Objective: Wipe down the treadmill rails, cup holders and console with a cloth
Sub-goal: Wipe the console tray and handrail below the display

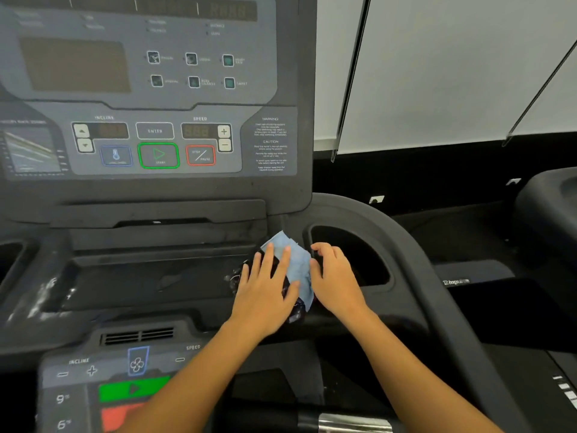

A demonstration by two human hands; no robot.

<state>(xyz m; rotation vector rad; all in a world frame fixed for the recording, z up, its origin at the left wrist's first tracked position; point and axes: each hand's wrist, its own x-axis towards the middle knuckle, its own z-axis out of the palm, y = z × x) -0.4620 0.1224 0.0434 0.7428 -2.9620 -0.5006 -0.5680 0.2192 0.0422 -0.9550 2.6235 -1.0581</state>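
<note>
A light blue and dark cloth [298, 267] lies on the treadmill's black tray ledge, just left of the right cup holder [352, 260]. My left hand [265, 285] presses flat on the cloth with straight, spread fingers. My right hand [335, 276] sits at the cloth's right edge beside the cup holder rim, fingers bent over the cloth's edge. The grey console [156, 89] with its buttons rises behind. The right rail [437, 292] curves down to the right of my hands.
A shallow centre tray [140, 282] with white dusty smears at its left end lies left of the cloth. A lower control panel [109, 379] with green and red buttons is near me. Another machine [546, 207] stands far right; white blinds hang behind.
</note>
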